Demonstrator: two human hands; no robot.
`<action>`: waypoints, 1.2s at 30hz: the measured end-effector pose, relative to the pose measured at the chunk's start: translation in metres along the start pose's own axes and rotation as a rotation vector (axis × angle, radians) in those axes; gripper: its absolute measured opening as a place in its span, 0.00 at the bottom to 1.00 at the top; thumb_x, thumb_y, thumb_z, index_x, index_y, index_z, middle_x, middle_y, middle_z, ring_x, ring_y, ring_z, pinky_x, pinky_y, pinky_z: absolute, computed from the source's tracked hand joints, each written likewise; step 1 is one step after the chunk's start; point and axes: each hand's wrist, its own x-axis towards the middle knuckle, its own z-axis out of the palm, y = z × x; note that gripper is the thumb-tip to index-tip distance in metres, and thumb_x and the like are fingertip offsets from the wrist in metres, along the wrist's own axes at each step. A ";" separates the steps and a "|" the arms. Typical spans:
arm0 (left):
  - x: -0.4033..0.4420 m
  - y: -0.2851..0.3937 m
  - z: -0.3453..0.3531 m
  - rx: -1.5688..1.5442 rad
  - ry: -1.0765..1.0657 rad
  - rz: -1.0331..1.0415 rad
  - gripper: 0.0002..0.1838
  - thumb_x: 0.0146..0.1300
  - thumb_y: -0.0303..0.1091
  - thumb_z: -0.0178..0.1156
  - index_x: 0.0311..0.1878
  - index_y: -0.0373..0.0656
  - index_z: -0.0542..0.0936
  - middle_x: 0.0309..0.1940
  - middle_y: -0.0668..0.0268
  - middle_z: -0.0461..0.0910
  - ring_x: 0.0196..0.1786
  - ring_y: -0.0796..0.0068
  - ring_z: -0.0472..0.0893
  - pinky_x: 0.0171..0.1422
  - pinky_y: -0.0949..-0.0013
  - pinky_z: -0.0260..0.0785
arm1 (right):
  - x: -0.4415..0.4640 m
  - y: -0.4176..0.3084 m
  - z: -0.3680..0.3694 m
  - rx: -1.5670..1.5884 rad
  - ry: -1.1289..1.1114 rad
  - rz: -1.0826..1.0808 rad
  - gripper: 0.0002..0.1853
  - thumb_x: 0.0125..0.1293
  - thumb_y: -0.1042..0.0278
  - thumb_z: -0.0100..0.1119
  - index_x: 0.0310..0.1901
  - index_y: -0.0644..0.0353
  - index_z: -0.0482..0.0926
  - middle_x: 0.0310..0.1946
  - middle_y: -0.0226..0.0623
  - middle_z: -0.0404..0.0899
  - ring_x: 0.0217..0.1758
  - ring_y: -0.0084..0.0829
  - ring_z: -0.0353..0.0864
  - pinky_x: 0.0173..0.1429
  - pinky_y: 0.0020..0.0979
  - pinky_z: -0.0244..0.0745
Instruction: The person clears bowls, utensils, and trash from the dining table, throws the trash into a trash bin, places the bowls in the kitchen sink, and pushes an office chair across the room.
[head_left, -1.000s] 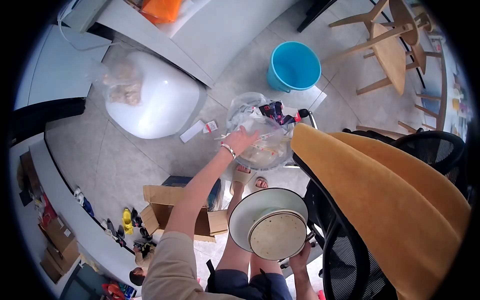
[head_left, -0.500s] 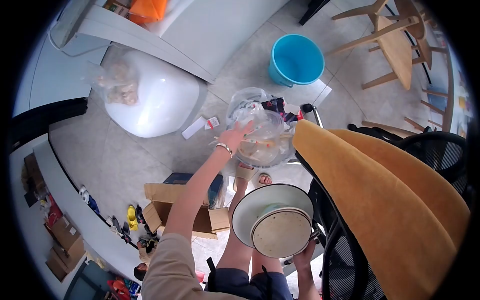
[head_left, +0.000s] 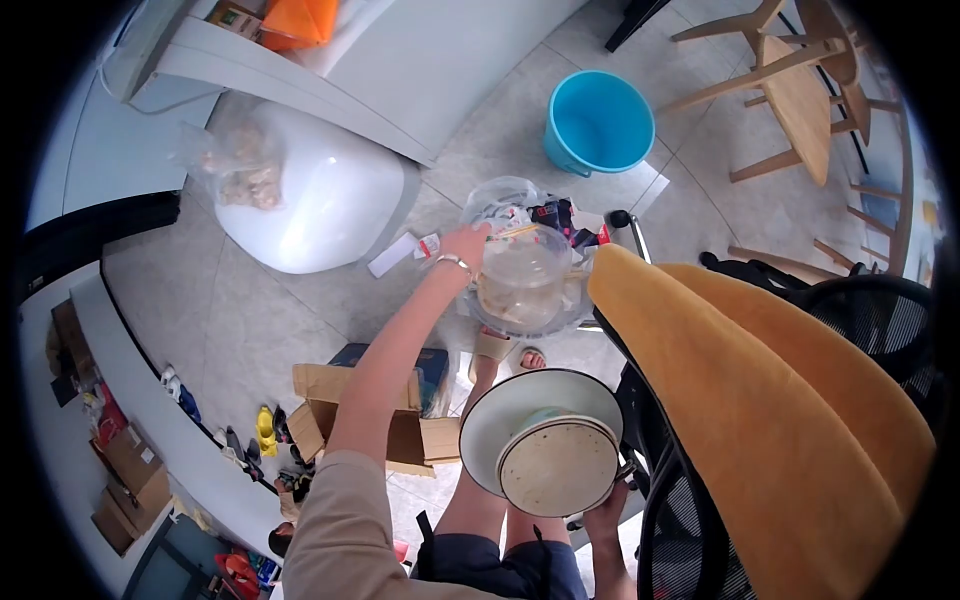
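Plastic bowl [head_left: 527, 264], pinched by our left hand [head_left: 463, 245], hung at the bagged bin's [head_left: 563, 315] mouth, twelve o'clock from the enamel basin [head_left: 480, 428] our right hand [head_left: 605, 508] gripped; we needed that kept level.

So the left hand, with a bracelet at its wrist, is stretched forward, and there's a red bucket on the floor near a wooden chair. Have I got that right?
Not quite: the bucket is blue, as the head view shows. It does stand on the floor near a wooden chair, and the left hand, bracelet at its wrist, is stretched forward.
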 end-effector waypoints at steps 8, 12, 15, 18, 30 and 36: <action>0.048 0.000 0.008 -0.241 -0.241 -0.186 0.21 0.53 0.36 0.50 0.52 0.43 0.67 0.49 0.54 0.71 0.50 0.60 0.73 0.52 0.63 0.65 | -0.004 0.001 0.002 -0.065 0.005 0.049 0.11 0.52 0.70 0.53 0.35 0.67 0.71 0.30 0.41 0.75 0.35 0.29 0.73 0.39 0.28 0.65; 0.050 0.020 0.003 -0.166 -0.171 -0.240 0.22 0.53 0.37 0.51 0.52 0.40 0.67 0.50 0.53 0.69 0.53 0.61 0.70 0.55 0.65 0.64 | -0.010 0.002 0.002 -0.022 0.028 0.103 0.12 0.52 0.70 0.54 0.36 0.67 0.71 0.31 0.41 0.75 0.35 0.30 0.73 0.39 0.29 0.65; 0.077 0.017 0.057 0.003 -0.105 -0.196 0.24 0.52 0.38 0.53 0.53 0.40 0.66 0.50 0.51 0.68 0.54 0.58 0.69 0.56 0.65 0.63 | -0.005 -0.005 0.000 -0.059 -0.024 0.067 0.13 0.52 0.70 0.54 0.38 0.68 0.71 0.33 0.41 0.75 0.36 0.30 0.73 0.38 0.28 0.66; 0.060 0.023 0.027 -0.181 -0.133 -0.175 0.26 0.50 0.37 0.55 0.54 0.41 0.65 0.50 0.48 0.67 0.54 0.55 0.68 0.56 0.64 0.62 | 0.001 -0.011 0.001 -0.006 -0.029 0.088 0.16 0.54 0.66 0.53 0.41 0.67 0.70 0.36 0.40 0.75 0.39 0.30 0.74 0.40 0.28 0.67; 0.095 0.021 0.094 -0.295 0.100 0.176 0.28 0.50 0.23 0.51 0.58 0.47 0.63 0.57 0.51 0.59 0.61 0.55 0.59 0.62 0.63 0.55 | -0.005 0.005 -0.001 0.081 -0.020 0.108 0.28 0.53 0.62 0.56 0.54 0.64 0.61 0.49 0.40 0.66 0.50 0.31 0.67 0.49 0.32 0.68; 0.065 0.030 0.050 -0.246 0.228 0.270 0.28 0.51 0.27 0.53 0.58 0.44 0.60 0.59 0.52 0.55 0.62 0.55 0.56 0.62 0.62 0.56 | -0.010 0.008 -0.002 0.066 0.075 0.106 0.20 0.52 0.70 0.56 0.47 0.68 0.68 0.40 0.40 0.73 0.42 0.28 0.72 0.47 0.28 0.67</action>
